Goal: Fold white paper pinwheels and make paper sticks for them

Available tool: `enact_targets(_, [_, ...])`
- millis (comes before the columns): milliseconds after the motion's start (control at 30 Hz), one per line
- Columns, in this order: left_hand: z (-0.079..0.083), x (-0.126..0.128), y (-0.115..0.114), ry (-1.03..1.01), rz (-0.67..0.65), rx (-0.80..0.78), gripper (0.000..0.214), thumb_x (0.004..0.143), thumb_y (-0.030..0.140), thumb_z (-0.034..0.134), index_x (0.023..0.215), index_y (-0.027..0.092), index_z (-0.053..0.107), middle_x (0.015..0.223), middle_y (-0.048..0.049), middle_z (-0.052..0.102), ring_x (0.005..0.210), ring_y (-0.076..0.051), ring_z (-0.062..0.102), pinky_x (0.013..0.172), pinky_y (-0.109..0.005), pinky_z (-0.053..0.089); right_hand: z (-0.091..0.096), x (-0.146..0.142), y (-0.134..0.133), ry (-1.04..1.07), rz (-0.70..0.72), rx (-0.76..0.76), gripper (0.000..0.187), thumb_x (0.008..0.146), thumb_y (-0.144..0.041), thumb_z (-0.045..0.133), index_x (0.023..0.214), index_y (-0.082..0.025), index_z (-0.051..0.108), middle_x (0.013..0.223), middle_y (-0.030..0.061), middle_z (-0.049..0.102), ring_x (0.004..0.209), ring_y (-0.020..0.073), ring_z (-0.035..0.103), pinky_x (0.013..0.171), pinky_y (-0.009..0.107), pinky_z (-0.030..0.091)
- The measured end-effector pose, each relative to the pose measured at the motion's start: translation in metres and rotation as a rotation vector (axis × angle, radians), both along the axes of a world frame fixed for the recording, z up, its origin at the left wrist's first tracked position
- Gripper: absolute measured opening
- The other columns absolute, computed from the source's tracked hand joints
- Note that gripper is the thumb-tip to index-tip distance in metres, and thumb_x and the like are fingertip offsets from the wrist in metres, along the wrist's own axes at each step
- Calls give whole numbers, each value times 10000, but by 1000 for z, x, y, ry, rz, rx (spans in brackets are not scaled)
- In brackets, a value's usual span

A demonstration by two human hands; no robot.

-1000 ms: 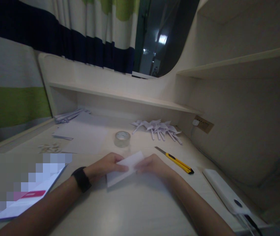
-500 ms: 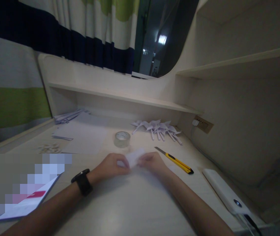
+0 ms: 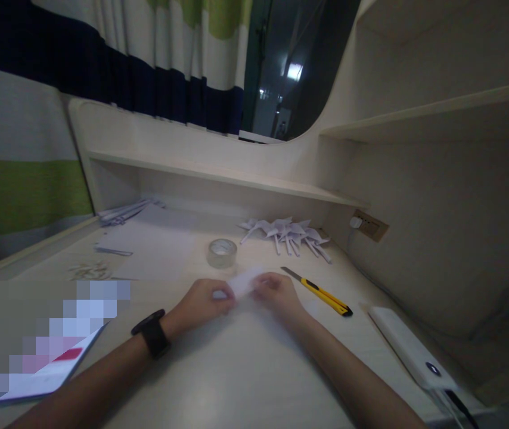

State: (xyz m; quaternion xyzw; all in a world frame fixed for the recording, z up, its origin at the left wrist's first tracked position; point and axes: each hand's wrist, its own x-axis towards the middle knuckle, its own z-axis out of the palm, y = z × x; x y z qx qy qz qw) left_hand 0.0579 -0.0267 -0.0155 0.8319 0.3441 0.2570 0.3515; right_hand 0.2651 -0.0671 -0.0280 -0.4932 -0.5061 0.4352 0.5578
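Observation:
Between my hands, just above the desk, is a small piece of white paper [image 3: 244, 282], slightly blurred. My left hand [image 3: 207, 300], with a black watch [image 3: 151, 333] on the wrist, pinches its left end between thumb and finger. At the right end, the fingers of my right hand [image 3: 278, 292] are closed on the paper. Behind the hands stands a roll of clear tape [image 3: 222, 254]. To the right lies a yellow utility knife [image 3: 323, 296] with its blade out. Several white paper pinwheels [image 3: 288, 232] are heaped at the back.
White sheets of paper [image 3: 160, 238] and folded strips [image 3: 124, 213] lie at the back left. A partly pixelated tablet-like object [image 3: 53, 372] sits at the left front. On the right rests a white power strip or bank [image 3: 409, 345] with cables, below a wall socket [image 3: 371, 226].
Both hands keep hold of the paper. My right hand has shifted up slightly, and the paper's angle has changed a little. Other things on the desk have stayed put.

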Motion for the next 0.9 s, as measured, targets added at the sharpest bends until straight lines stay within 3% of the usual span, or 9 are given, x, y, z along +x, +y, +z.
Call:
enact_targets(133, [3,0,-3,-4,28,149,210,712,356,669,807,169,659,746,0,660,669,-157,580,613,-240,406,5,-6,-5,-122,-5,44,329,635,-437,754,746,-147,643,566,18,668,507,144,631,497,230,471])
enact_targets(333, [0,6,-6,-24,20,135,224,744,368,645,840,174,588,666,25,606,569,-135,529,537,-231,374,12,-18,-13,-113,-20,83,334,651,-385,747,850,-176,580,527,-27,627,511,154,632,489,224,465])
enact_targets(467, [-3,9,-6,-182,23,-60,340,736,285,659,1025,186,509,722,10,650,607,-165,609,552,-249,426,7,-21,-12,74,-50,72,584,626,-364,780,1084,-218,449,563,-52,643,485,144,609,485,223,462])
enact_targets(600, [-7,12,-4,-336,-9,-283,684,667,221,723,1246,201,358,833,-33,692,674,-213,668,585,-294,488,1,-20,-7,148,32,15,504,617,-440,776,970,-172,536,593,-3,662,483,141,604,506,243,476])
enact_targets(700, [-11,15,-2,-411,-66,-404,740,612,211,768,1233,175,366,879,-67,696,694,-227,674,596,-313,505,3,-20,-7,113,24,3,446,603,-448,783,872,-150,588,583,8,657,471,129,586,495,235,462])
enact_targets(900, [-14,17,-2,-412,-190,-507,650,572,192,796,1131,135,472,891,-79,682,732,-216,655,617,-306,504,2,-19,-8,78,-35,4,444,615,-404,780,919,-166,561,529,-35,609,450,111,533,457,211,422])
